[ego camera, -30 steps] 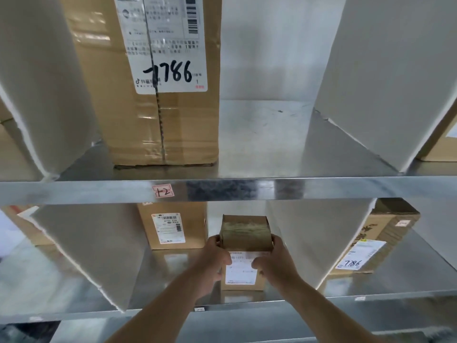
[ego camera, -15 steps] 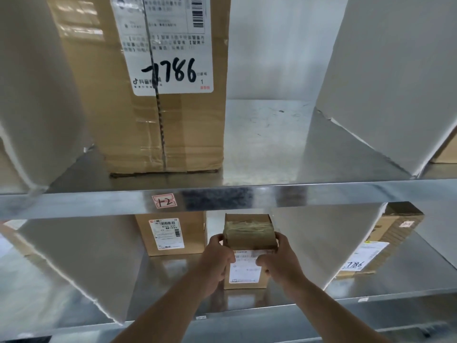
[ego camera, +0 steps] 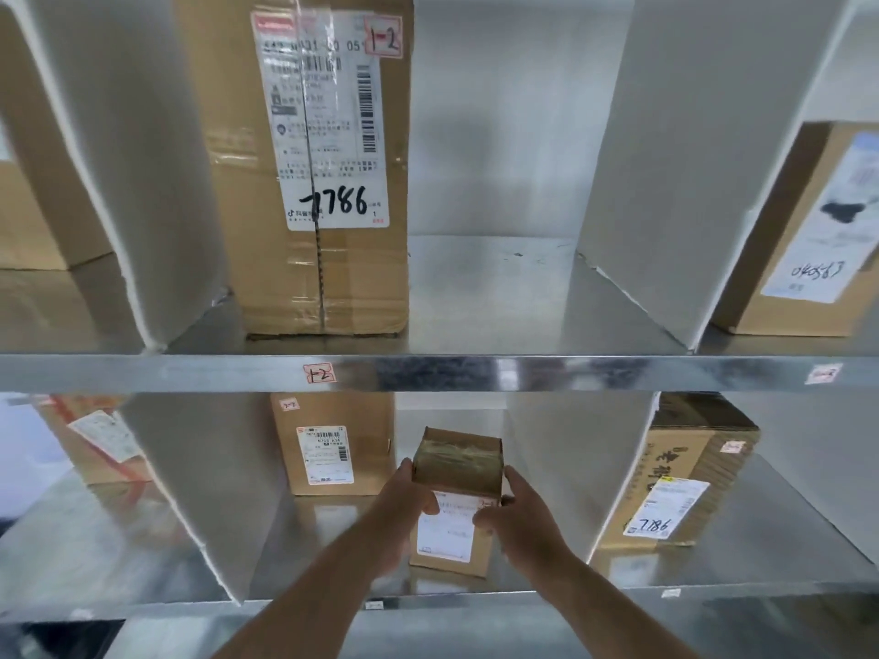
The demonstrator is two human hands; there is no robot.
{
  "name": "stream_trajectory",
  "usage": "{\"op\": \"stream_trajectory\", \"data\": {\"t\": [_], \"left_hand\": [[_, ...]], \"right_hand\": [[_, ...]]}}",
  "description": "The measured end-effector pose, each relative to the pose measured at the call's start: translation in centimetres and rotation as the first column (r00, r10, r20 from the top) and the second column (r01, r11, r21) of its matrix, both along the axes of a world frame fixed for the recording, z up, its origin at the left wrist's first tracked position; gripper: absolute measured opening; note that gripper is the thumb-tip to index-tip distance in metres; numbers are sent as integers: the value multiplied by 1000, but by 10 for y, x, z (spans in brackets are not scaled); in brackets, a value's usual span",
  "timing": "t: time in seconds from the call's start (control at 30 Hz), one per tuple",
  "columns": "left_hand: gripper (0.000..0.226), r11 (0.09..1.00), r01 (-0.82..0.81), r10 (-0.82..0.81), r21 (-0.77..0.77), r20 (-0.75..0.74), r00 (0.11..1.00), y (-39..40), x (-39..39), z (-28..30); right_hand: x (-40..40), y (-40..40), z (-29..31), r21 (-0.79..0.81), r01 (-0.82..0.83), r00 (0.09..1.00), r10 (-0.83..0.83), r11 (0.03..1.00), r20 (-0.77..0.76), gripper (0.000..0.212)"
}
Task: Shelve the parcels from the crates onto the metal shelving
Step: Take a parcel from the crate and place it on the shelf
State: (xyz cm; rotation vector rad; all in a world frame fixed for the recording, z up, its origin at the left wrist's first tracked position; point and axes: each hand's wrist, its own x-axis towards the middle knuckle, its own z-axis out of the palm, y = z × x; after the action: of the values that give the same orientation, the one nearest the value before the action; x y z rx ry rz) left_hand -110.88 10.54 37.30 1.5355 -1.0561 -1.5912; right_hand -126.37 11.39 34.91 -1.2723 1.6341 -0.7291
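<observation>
A small taped cardboard parcel [ego camera: 456, 463] with a white label on its front stands on the lower metal shelf [ego camera: 475, 604], in the bay between two white dividers. My left hand [ego camera: 402, 511] grips its left side with the thumb on the front label. My right hand [ego camera: 518, 520] holds its right side, thumb across the label. Behind it to the left stands a taller brown parcel [ego camera: 333, 444].
On the upper shelf [ego camera: 475, 373] a tall box marked 7786 [ego camera: 328, 183] fills the left of the middle bay. White dividers [ego camera: 180, 478] [ego camera: 571, 468] flank the lower bay. Another 7786 box [ego camera: 675, 473] sits lower right; more boxes stand at the far left and upper right.
The view has tilted up, showing more of the upper shelf. Both hands stay on the small parcel, which now looks set down on the lower shelf.
</observation>
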Motion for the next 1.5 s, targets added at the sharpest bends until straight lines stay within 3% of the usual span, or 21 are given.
{"op": "stream_trajectory", "data": {"t": [0.27,0.37,0.5,0.63,0.83,1.03,1.23,1.37,1.47,1.5], "left_hand": [[63,997,-22,22,-74,-4,1000,26,-6,11],[60,991,-101,103,-84,14,995,43,-3,25],[73,980,-163,172,-111,77,982,58,11,27],[69,957,-247,255,-149,35,966,75,26,32],[67,952,-266,270,-154,7,963,101,59,31],[63,957,-227,238,-178,40,971,152,123,22],[77,975,-72,142,-209,343,929,233,233,8],[80,969,-67,190,-239,542,819,296,314,10],[63,955,-95,263,-280,656,707,339,373,8],[71,951,-128,291,-281,674,679,353,391,7]], "right_hand": [[-13,11,7,-119,-23,999,18,993,-42,73],[-12,13,10,-205,-3,1000,-3,979,-30,67],[-4,23,21,-390,35,999,-47,920,-21,45],[9,32,29,-523,40,996,-76,852,-46,37],[49,49,33,-564,10,995,-65,826,-77,34],[114,90,31,-545,-121,991,65,830,-120,28],[220,157,25,-561,-362,932,269,745,-244,8],[303,198,26,-485,-546,837,423,683,-346,45],[367,226,27,-357,-730,674,529,583,-515,77],[387,234,27,-299,-776,614,557,556,-559,85]]}}
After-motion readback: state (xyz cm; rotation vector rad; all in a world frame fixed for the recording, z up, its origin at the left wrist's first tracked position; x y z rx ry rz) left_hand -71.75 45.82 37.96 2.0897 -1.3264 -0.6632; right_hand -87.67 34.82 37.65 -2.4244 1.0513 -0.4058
